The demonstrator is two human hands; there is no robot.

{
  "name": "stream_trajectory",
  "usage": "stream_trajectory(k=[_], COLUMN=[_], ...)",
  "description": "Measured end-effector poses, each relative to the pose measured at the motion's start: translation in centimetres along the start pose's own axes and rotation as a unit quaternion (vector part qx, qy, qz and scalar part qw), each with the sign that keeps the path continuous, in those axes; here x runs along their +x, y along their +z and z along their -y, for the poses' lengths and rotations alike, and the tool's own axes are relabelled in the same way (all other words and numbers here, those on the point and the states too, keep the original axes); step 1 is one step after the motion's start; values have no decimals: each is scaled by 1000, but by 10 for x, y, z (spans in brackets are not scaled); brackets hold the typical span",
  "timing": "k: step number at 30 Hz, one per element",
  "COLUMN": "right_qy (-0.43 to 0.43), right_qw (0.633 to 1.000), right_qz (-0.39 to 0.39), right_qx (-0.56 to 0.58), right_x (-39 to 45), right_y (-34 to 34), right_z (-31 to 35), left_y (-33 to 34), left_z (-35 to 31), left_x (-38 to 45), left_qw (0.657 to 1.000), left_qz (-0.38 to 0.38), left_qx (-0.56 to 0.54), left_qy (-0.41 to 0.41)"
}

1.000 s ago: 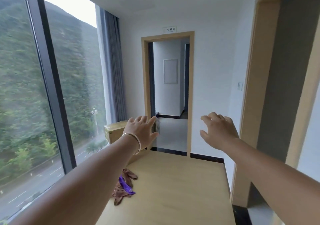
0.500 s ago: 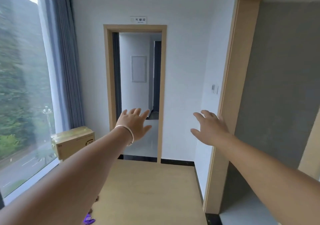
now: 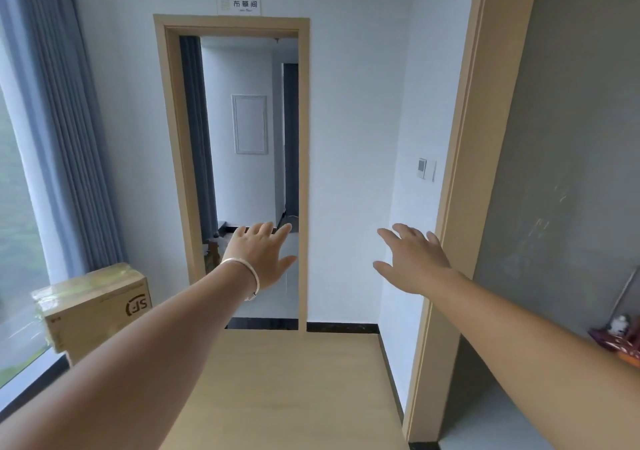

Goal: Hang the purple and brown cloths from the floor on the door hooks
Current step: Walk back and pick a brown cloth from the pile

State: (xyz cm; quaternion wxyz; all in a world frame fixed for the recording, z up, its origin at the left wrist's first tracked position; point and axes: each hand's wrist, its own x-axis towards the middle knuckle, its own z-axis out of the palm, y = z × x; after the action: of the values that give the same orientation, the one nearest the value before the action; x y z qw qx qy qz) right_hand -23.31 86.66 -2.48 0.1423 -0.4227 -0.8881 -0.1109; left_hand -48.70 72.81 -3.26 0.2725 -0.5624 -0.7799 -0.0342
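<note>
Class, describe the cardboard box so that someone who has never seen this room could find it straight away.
Start at the big window on the left with its grey curtain. The cardboard box stands at the foot of that curtain, left of the open doorway. It is the only brown carton in view, wrapped in clear tape, with a dark SF logo printed sideways on its face.

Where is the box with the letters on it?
In the head view, the cardboard box sits low on the left, under the grey curtain by the window, left of the doorway.

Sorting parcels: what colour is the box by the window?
Tan cardboard box with dark print, head view.
</note>
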Motion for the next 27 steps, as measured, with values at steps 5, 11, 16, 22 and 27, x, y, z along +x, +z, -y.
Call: stream_trajectory(k=[5, 11, 16, 22, 27], right_qy=[-12, -40, -58, -89, -101], right_qw=[1000, 999, 998, 996, 995], right_qz=[-8, -10, -15, -11, -7], right_qx=[10, 11, 10, 17, 26], right_x=[84, 192, 267, 343, 416], right_y=[44, 86, 120, 162, 200], right_z=[-13, -38, -52, -40, -19], left_y=[48, 103, 142, 190, 246], left_z=[11, 17, 24, 47, 73], left_x=[69, 155, 214, 273, 325], left_qw=[1000, 999, 998, 997, 996], left_qz=[16, 34, 37, 53, 67], left_qx=[16, 22, 19, 28, 26], left_qy=[-13, -29, -50, -57, -50])
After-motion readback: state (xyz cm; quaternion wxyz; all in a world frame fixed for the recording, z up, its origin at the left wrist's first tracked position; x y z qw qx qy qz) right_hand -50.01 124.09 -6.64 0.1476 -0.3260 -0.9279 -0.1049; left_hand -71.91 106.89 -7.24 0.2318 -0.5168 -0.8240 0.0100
